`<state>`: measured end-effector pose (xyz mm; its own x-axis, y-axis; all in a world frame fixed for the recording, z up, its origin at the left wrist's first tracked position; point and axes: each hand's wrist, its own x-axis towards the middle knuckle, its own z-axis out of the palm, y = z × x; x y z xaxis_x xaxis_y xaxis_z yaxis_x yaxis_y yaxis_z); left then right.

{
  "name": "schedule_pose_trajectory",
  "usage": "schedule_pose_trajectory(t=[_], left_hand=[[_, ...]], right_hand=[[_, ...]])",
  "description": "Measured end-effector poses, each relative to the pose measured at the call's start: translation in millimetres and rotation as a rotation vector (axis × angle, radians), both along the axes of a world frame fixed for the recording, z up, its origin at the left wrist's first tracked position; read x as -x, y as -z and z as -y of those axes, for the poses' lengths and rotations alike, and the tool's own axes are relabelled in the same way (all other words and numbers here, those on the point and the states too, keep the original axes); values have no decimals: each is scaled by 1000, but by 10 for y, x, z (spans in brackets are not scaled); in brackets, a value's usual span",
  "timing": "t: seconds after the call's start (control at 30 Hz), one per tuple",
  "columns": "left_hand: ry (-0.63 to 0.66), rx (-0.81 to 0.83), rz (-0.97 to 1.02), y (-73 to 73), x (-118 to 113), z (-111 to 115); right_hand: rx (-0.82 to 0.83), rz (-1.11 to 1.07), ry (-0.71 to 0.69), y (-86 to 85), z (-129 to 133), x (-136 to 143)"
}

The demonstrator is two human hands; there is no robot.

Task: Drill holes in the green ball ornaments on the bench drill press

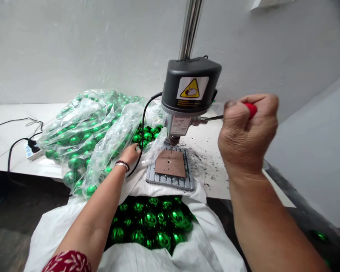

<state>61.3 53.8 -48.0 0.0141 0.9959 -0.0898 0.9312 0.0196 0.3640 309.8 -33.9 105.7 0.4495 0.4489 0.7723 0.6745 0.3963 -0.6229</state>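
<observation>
My right hand (249,128) is wrapped around the red knob (251,110) of the feed lever, at the right side of a small bench drill press (191,87). To the left, my left hand (131,154) reaches to the shiny green balls (147,135) at the mouth of a clear plastic bag (102,132). Its fingers are curled and partly hidden, so what they hold, if anything, does not show. Under the drill bit (172,148) lies a brown square plate (170,163) with a small hole, on the grey slotted base (170,182).
A white sack (212,234) with several green balls (150,219) hangs open below the table's front edge. Dark shavings (206,162) litter the white table (5,113) right of the base. A black cable (143,128) loops beside my left hand. A power strip (34,152) sits far left.
</observation>
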Motion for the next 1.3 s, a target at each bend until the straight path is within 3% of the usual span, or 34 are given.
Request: schedule_pose_trajectory(t=[0.2,0.33,0.5,0.57,0.67,0.73,0.8,1.07,1.3], left_hand=[[54,-132,78,-93,-53,-19],[124,-93,144,-88,-86,-99],[11,-151,189,-51,-99,-84],[-101,-215,331,-131,-63,-27],[-180,-207,895,-342,30,133],[-108,-103,1205,-484,84,283],[-14,-4,1300,-582,101,437],[306,0,1334,-640,-183,768],[436,122,1266,-818,-210,951]], right_hand=[[-19,10,-41,29,-12,-10],[-39,13,-49,35,-13,-14],[-35,11,-48,56,-26,-11],[-28,10,-48,62,-22,-8],[-25,-5,-43,57,-8,3],[-12,-23,-38,45,4,12],[5,-36,-35,33,13,19],[29,-42,-39,32,22,25],[60,-73,-34,23,36,41]])
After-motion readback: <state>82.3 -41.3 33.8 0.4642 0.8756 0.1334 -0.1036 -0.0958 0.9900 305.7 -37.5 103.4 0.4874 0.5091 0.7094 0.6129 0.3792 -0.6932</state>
